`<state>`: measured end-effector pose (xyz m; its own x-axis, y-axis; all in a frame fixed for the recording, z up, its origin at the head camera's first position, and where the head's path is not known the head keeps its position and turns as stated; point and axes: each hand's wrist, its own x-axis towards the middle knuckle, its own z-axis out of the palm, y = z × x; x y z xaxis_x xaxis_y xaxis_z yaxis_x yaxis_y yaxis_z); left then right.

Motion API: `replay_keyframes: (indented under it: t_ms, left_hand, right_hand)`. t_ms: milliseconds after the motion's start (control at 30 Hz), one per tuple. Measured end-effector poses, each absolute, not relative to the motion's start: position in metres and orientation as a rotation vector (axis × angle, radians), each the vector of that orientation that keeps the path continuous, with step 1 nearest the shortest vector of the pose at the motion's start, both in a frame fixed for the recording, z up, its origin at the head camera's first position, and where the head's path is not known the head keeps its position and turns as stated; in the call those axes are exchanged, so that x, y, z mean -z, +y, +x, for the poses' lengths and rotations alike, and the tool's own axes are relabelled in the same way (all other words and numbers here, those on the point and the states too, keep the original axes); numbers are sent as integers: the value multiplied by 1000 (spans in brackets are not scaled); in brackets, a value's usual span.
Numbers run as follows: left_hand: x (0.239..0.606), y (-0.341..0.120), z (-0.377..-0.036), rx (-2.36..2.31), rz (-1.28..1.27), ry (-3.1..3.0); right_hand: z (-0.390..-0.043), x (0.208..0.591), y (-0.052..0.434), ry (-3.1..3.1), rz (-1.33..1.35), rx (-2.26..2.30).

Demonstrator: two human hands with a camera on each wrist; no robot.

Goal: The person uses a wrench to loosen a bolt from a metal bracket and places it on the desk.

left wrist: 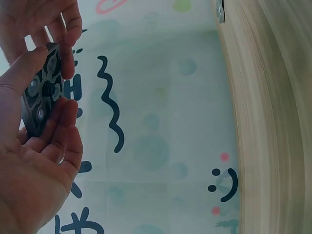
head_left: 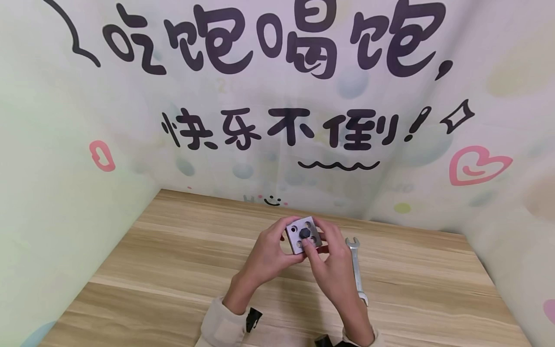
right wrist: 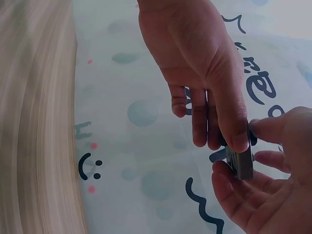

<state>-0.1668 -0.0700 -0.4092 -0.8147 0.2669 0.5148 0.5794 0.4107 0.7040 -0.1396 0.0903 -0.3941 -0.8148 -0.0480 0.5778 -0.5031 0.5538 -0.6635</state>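
In the head view a square metal plate (head_left: 295,239) with round holes near its corners is held above the table, tilted toward the camera. A black hex bolt (head_left: 305,233) stands at its middle. My left hand (head_left: 270,250) grips the plate's left side, thumb along the lower edge, fingers at the top. My right hand (head_left: 336,262) holds the right side, its thumb on the bolt head. The plate's recessed back and the bolt's dark end (left wrist: 48,89) show in the left wrist view. From the right wrist, the plate (right wrist: 243,165) appears edge-on between both hands.
A double open-ended wrench (head_left: 356,270) lies on the wooden table (head_left: 173,250), right of my right hand. Behind the table hangs a printed cloth backdrop (head_left: 269,168); more pale cloth closes off both sides. Dark straps or buckles (head_left: 253,319) show at the cuffs.
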Motion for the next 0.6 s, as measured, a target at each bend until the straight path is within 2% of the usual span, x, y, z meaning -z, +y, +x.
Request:
replay_keyframes:
  t_ms: [167, 600]
  left_hand:
    - [410, -69, -167, 1384, -744, -2351]
    - [408, -65, -164, 1397, -776, -2362]
  right_hand:
    - [-139, 394, 88, -2274, 391, -1260]
    - [-140, 398, 86, -2158, 360, -1049]
